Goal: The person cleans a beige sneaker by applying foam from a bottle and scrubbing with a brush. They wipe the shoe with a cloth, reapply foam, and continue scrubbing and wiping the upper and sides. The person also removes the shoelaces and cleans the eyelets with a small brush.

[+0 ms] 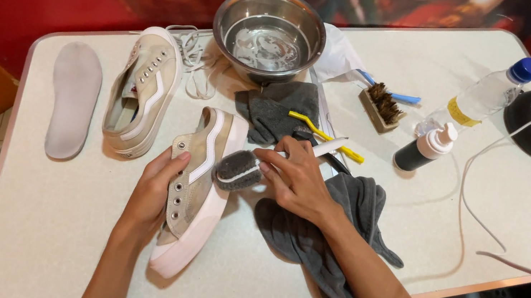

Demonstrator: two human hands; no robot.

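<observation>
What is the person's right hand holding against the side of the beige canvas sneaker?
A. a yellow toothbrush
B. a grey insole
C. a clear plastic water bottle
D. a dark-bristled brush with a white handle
D: the right hand grips the white-handled, dark-bristled brush with its bristles at the side of the beige canvas sneaker, which the left hand steadies.

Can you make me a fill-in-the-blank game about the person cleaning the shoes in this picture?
1. The right hand holds a ____ against the beige shoe.
2. The left hand steadies that shoe, whose laces are ____.
3. The metal bowl holds some ____.
4. The loose insole lies to the ____ of the other shoe.

Missing words: brush; removed; water; left
</observation>
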